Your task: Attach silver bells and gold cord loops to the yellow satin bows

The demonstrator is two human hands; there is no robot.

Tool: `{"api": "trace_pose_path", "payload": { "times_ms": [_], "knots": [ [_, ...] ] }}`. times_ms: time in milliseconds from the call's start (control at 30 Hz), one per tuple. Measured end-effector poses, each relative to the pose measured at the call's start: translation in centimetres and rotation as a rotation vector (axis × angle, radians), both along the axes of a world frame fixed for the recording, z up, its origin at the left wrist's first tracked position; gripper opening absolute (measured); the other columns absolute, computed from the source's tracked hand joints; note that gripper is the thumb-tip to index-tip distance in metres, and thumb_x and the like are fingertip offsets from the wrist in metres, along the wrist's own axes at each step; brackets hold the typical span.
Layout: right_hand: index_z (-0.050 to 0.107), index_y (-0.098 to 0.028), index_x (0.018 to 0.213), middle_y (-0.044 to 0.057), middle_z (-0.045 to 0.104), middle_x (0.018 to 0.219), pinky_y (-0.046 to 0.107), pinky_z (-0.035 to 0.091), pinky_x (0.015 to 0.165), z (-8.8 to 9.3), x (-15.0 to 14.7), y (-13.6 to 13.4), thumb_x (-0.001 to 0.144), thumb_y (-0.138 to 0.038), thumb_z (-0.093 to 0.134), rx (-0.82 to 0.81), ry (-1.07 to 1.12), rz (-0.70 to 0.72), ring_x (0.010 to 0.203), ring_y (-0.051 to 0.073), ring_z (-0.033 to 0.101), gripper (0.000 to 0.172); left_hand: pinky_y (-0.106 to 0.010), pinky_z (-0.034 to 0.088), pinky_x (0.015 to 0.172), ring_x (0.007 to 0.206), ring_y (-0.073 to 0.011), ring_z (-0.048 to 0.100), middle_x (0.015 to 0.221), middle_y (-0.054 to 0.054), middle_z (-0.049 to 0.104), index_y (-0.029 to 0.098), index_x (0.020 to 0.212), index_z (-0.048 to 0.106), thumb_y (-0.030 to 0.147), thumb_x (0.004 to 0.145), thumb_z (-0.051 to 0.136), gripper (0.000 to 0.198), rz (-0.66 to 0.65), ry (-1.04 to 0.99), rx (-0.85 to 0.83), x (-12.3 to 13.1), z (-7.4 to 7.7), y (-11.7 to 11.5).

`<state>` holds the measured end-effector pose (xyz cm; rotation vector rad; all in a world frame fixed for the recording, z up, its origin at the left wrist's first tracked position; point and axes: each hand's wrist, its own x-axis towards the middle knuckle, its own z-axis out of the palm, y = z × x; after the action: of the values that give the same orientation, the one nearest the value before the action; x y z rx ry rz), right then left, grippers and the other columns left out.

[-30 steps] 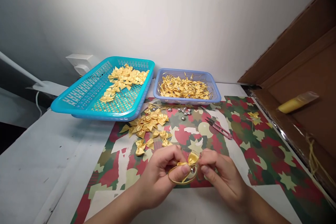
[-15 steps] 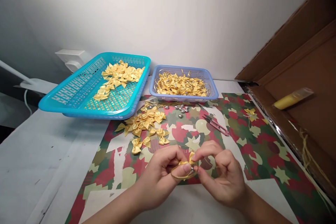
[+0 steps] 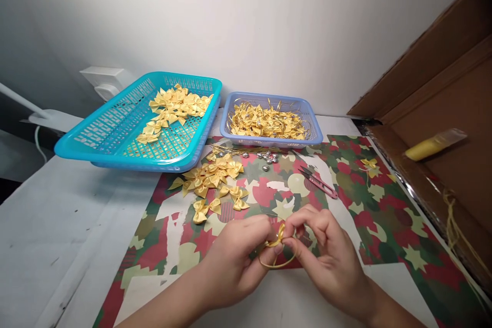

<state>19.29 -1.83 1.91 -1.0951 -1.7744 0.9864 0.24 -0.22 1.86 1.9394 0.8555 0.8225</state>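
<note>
Near the front of the table, my left hand pinches a yellow ribbon bow between thumb and fingers. A loop of gold cord hangs below the bow. Facing it, my right hand is closed, thumb and fingertips gripping the cord right beside the bow. A small shiny spot shows at the bow's middle; fingers cover most of it. Loose yellow bows lie in a pile beyond my left hand. Behind them are several small silver bells and a bundle of gold cords.
A turquoise basket holding bows stands at the back left. Next to it, a blue-purple basket is filled with bows on cords. Pink thread snips lie to the right. A cardboard wall borders the right side.
My hands have turned the bow and drawn closer together. The cord loop now hangs lower and more to the right, and the silver bell is less visible.
</note>
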Motion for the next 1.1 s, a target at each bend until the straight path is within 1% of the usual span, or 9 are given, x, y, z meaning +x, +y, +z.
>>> {"api": "trace_pose_path", "payload": {
  "times_ms": [167,300,433,533,633,733,833,967,1100],
  "knots": [
    [0.038,-0.025,0.082,0.000,0.057,0.085,0.030,0.041,0.071,0.7,-0.1,0.1,0.092,-0.017,0.053,-0.258,0.009,-0.025,0.081,0.016,0.052,0.020,-0.023,0.028,0.056,0.058,-0.0104,0.036,0.063,0.004,0.042,0.019,0.069,0.041,0.022,0.093,0.049,0.025,-0.037,-0.066,-0.147,0.1,0.2,0.1],
    [0.033,-0.024,0.079,-0.001,0.054,0.085,0.029,0.041,0.074,0.8,-0.4,0.4,0.091,-0.025,0.058,-0.390,0.162,-0.018,0.082,0.015,0.050,0.027,-0.023,0.024,0.051,0.055,-0.0094,0.030,0.061,0.005,0.037,0.019,0.068,0.041,0.033,0.091,0.054,0.030,-0.013,-0.262,-0.509,0.5,-0.1,0.0],
    [0.034,-0.025,0.085,-0.002,0.044,0.088,0.028,0.038,0.070,0.4,0.3,0.3,0.088,-0.036,0.061,-0.377,0.262,-0.055,0.079,0.014,0.044,0.029,-0.022,0.019,0.049,0.052,-0.0078,0.025,0.057,0.007,0.034,0.019,0.067,0.042,0.040,0.083,0.065,0.035,0.045,-0.518,-0.881,0.9,-0.9,0.1],
    [0.028,-0.023,0.078,-0.004,0.030,0.072,0.027,0.028,0.057,0.1,1.0,0.1,0.094,-0.052,0.041,-0.381,0.323,0.039,0.063,0.014,0.030,0.035,-0.021,0.016,0.047,0.049,-0.0065,0.018,0.053,0.010,0.028,0.019,0.066,0.040,0.040,0.078,0.071,0.039,0.089,-0.689,-1.026,0.9,-1.3,0.3],
    [0.027,-0.022,0.072,-0.005,0.024,0.064,0.029,0.019,0.053,0.0,1.2,0.1,0.098,-0.051,0.027,-0.379,0.250,0.163,0.058,0.013,0.022,0.039,-0.020,0.012,0.046,0.047,-0.0058,0.011,0.051,0.011,0.022,0.019,0.066,0.040,0.040,0.077,0.073,0.040,0.072,-0.777,-1.099,0.9,-1.5,0.4],
    [0.029,-0.022,0.071,-0.005,0.025,0.062,0.028,0.021,0.052,0.3,0.9,0.2,0.101,-0.043,0.026,-0.334,0.181,0.137,0.056,0.013,0.024,0.037,-0.020,0.012,0.045,0.047,-0.0055,0.011,0.050,0.011,0.022,0.019,0.066,0.041,0.039,0.076,0.074,0.040,0.063,-0.794,-1.127,0.9,-1.5,0.4],
    [0.036,-0.021,0.073,-0.005,0.029,0.063,0.026,0.024,0.052,0.7,0.5,0.4,0.102,-0.036,0.029,-0.292,0.098,0.102,0.056,0.012,0.028,0.033,-0.020,0.013,0.045,0.047,-0.0055,0.012,0.051,0.011,0.024,0.018,0.065,0.041,0.038,0.077,0.074,0.039,0.059,-0.794,-1.127,0.9,-1.5,0.4],
    [0.050,-0.020,0.078,-0.003,0.043,0.065,0.024,0.030,0.053,1.1,0.0,0.6,0.100,-0.026,0.035,-0.185,-0.012,0.118,0.057,0.010,0.038,0.027,-0.020,0.013,0.046,0.048,-0.0056,0.014,0.051,0.010,0.025,0.018,0.066,0.043,0.038,0.077,0.074,0.038,0.058,-0.778,-1.121,0.9,-1.3,0.4],
    [0.052,-0.020,0.080,-0.003,0.050,0.066,0.022,0.035,0.054,1.0,0.0,0.5,0.100,-0.022,0.035,-0.130,-0.091,0.152,0.057,0.010,0.045,0.026,-0.020,0.014,0.046,0.048,-0.0055,0.017,0.052,0.010,0.028,0.018,0.065,0.043,0.038,0.075,0.075,0.039,0.075,-0.749,-1.100,0.9,-1.0,0.3]
  ]
}}
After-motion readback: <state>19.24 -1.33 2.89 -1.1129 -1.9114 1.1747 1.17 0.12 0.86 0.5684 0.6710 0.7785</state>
